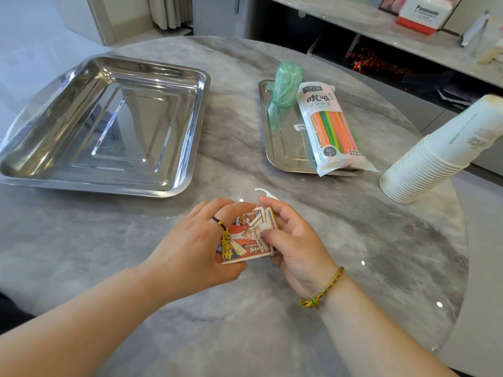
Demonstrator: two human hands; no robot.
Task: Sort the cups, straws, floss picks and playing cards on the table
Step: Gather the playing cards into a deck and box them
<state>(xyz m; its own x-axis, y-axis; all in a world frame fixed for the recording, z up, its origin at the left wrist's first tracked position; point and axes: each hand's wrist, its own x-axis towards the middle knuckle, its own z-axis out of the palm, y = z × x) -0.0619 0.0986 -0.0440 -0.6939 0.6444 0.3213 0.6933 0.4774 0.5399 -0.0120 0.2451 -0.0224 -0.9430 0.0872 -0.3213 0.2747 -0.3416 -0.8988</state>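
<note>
Both hands meet just above the glossy, grey-veined marble surface (353, 240), clamped on one thing: a small rectangular pack of playing cards (250, 235), printed cardboard in red and yellow with a figure on its face. The left hand (196, 240), a thin dark ring (219, 222) on one finger, curls over the pack's left side, and the right hand (294, 240), a braided multicolour bracelet (324, 288) at its wrist, presses its thumb on the printed face with its fingers wrapped behind. A white plastic floss pick (265, 193), hooked at one end, lies on the marble just beyond the right fingertips; whether they touch it I cannot tell. Far left sits a large, deep steel tray (130, 123), mirror-bright with stepped walls and rounded corners. To the right a smaller, shallow steel tray (283, 153) carries a translucent green cylindrical container (284, 85) at its far end, with pale curved pieces showing through, and beside it a crinkly clear bag of bright straws (330, 126) overhanging the near rim. Well apart at the right edge, a long tilted stack of nested white paper cups (432, 153) rests on its ribbed rims.
</note>
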